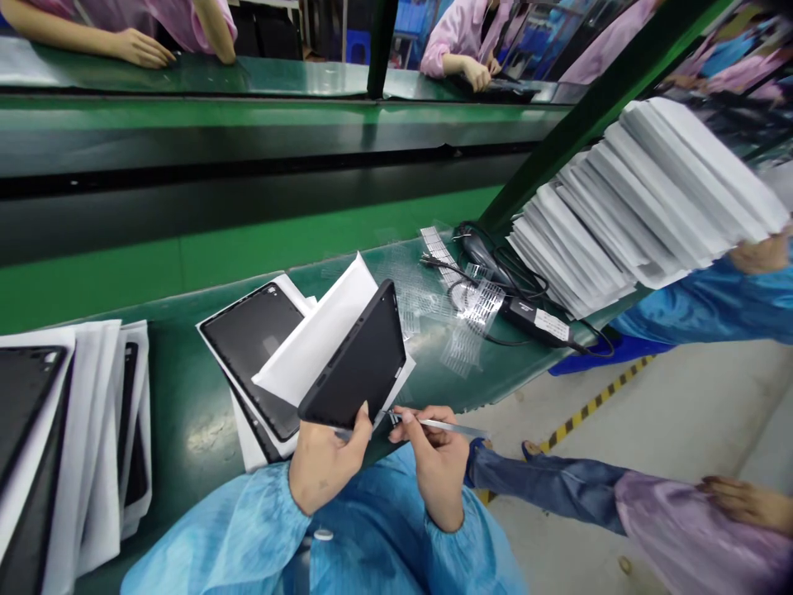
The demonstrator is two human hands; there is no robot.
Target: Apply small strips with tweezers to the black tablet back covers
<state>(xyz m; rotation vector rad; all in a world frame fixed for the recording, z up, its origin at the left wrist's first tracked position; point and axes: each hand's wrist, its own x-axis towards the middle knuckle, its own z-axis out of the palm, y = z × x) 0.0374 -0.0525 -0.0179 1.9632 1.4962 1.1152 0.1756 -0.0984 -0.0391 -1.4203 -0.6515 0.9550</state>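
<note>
My left hand (328, 463) grips the lower edge of a black tablet shell (359, 364), tilted up with its thumb on the near face. In my right hand (437, 463), closed in a pinch, is a pair of metal tweezers (449, 427); the tip is close to the shell's lower right corner. Whether it touches the shell I cannot tell. Behind the held shell, a white foam sleeve (322, 330) stands at a slant. Under these lies another black shell (254, 339) on white sleeves, on the green bench.
More shells in white sleeves (92, 446) lean at the left. Clear label strips (464, 330), a black cable device (536, 321) and a scanner-like handle (480, 252) lie right. A person carries a tall stack of white sleeves (644, 198). Co-workers sit across the conveyor (248, 178).
</note>
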